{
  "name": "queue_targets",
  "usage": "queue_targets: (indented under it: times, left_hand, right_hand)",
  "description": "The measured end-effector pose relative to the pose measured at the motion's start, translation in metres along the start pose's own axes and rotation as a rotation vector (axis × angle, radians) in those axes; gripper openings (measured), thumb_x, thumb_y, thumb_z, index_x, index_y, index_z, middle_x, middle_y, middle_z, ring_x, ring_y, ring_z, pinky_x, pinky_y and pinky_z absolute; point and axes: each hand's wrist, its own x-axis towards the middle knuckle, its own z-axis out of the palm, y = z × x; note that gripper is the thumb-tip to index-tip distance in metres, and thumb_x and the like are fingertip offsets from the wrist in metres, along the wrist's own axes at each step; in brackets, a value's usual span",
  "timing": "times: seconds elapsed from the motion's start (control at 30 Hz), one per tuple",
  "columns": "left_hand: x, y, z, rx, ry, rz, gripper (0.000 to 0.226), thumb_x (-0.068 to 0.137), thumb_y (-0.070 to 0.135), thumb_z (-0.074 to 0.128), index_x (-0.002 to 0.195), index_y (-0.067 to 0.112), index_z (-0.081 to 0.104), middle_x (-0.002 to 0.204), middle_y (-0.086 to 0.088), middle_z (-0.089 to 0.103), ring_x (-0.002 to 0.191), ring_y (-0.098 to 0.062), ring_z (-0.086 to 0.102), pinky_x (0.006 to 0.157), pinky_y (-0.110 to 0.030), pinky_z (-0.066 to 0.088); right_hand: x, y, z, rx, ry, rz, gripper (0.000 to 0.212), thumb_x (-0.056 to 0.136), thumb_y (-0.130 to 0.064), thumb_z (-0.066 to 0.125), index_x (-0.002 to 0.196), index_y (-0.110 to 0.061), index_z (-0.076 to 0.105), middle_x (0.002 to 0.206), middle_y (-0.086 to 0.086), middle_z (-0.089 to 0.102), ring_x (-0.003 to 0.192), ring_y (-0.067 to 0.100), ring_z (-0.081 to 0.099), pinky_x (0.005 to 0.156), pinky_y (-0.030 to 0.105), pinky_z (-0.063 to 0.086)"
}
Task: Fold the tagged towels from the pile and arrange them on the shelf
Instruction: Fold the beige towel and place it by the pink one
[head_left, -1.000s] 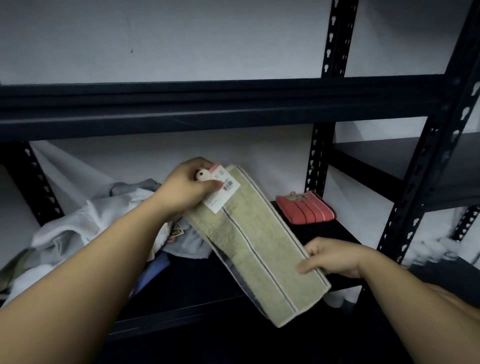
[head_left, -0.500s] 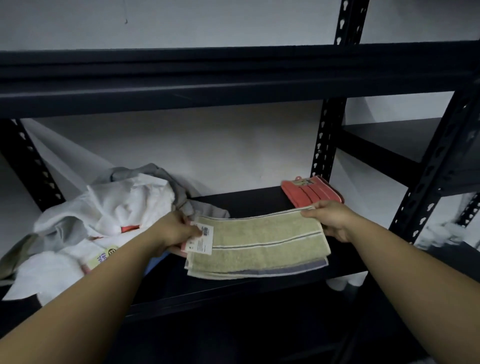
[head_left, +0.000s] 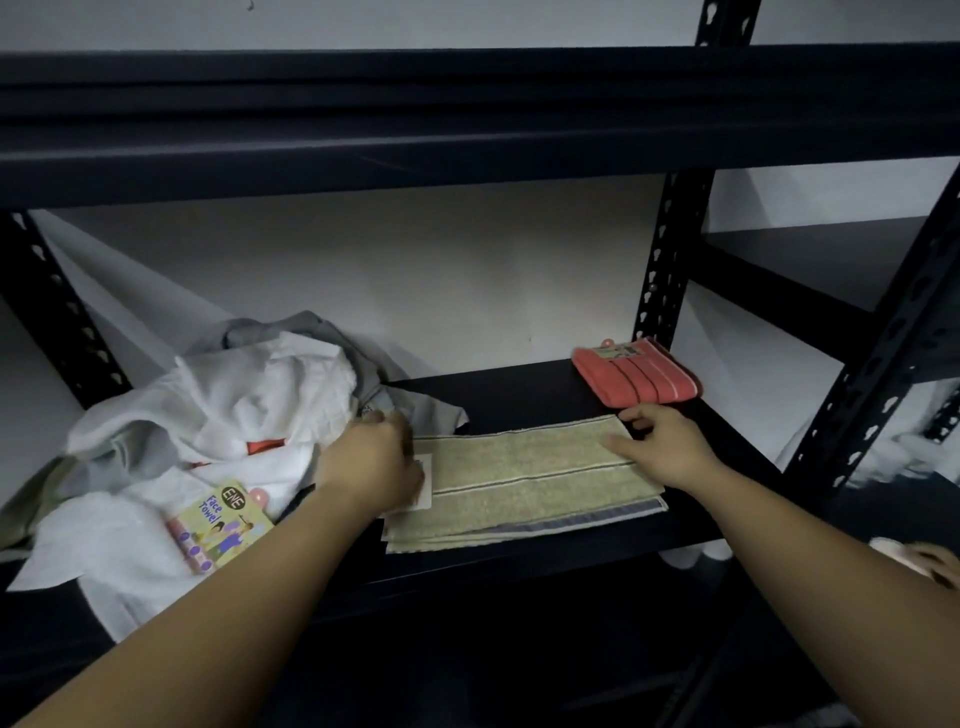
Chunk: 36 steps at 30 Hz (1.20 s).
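An olive-green striped towel (head_left: 524, 480), folded lengthwise, lies flat along the front of the black shelf board (head_left: 519, 387). My left hand (head_left: 371, 460) rests on its left end, covering most of the white paper tag (head_left: 423, 488); its fingers look blurred. My right hand (head_left: 662, 449) presses flat on the towel's right end with fingers spread. A folded red towel (head_left: 636, 371) sits at the back right of the same shelf. The pile of unfolded white and grey towels (head_left: 208, 415) fills the shelf's left side, with a "Face Towel" label card (head_left: 221, 522) on top.
The upper shelf beam (head_left: 467, 119) runs overhead across the view. Perforated black uprights (head_left: 670, 270) stand behind the red towel and at the far right (head_left: 883, 374). A second shelf unit (head_left: 831, 265) adjoins on the right. A white wall backs the shelf.
The olive towel went from held up at a slant to lying flat on the shelf. My left hand moved from gripping the tag end to resting on it; my right hand now presses the right end.
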Motion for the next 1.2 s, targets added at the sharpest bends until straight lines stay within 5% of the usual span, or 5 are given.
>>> queue_targets:
  times: [0.3, 0.5, 0.7, 0.97, 1.2]
  left_hand:
    - [-0.005, 0.107, 0.039, -0.338, -0.12, 0.568, 0.033, 0.084, 0.054, 0.071, 0.102, 0.027, 0.066, 0.1, 0.01, 0.054, 0.1, -0.015, 0.057, 0.094, -0.034, 0.048]
    - [0.004, 0.171, 0.055, -0.272, -0.105, 0.683, 0.049, 0.082, 0.067, 0.065, 0.112, 0.028, 0.066, 0.111, 0.004, 0.058, 0.108, -0.019, 0.057, 0.096, -0.037, 0.047]
    - [0.016, 0.185, 0.062, -0.311, -0.098, 0.705, 0.014, 0.094, 0.043, 0.059, 0.09, 0.03, 0.064, 0.095, 0.009, 0.06, 0.095, -0.016, 0.06, 0.084, -0.034, 0.051]
    - [0.019, 0.183, 0.066, -0.455, -0.081, 0.673, 0.004, 0.096, 0.027, 0.062, 0.096, 0.024, 0.06, 0.09, 0.012, 0.061, 0.084, -0.008, 0.054, 0.074, -0.025, 0.039]
    - [0.019, 0.189, 0.072, -0.334, -0.062, 0.867, 0.009, 0.096, 0.037, 0.064, 0.1, 0.03, 0.069, 0.096, 0.008, 0.055, 0.094, -0.015, 0.055, 0.083, -0.034, 0.049]
  right_hand:
    - [-0.045, 0.035, -0.019, -0.196, 0.021, -0.089, 0.059, 0.065, -0.086, 0.065, 0.108, -0.045, 0.065, 0.108, -0.021, 0.059, 0.113, 0.014, 0.056, 0.102, 0.049, 0.047]
    - [-0.061, 0.049, -0.029, -0.041, -0.063, -0.082, 0.053, 0.062, -0.078, 0.073, 0.107, -0.051, 0.068, 0.121, -0.023, 0.061, 0.125, 0.009, 0.052, 0.114, 0.041, 0.04]
    - [-0.065, 0.052, -0.027, 0.087, -0.048, -0.049, 0.013, 0.081, -0.024, 0.085, 0.086, -0.032, 0.076, 0.133, -0.011, 0.063, 0.13, 0.01, 0.055, 0.115, 0.032, 0.035]
    - [-0.069, 0.053, -0.013, 0.038, 0.026, -0.082, 0.014, 0.075, -0.048, 0.081, 0.081, -0.036, 0.076, 0.128, -0.019, 0.062, 0.128, 0.008, 0.051, 0.114, 0.038, 0.033]
    - [-0.069, 0.052, -0.012, 0.04, 0.067, -0.077, 0.007, 0.084, -0.028, 0.082, 0.081, -0.029, 0.076, 0.128, -0.015, 0.064, 0.123, 0.009, 0.054, 0.112, 0.036, 0.037]
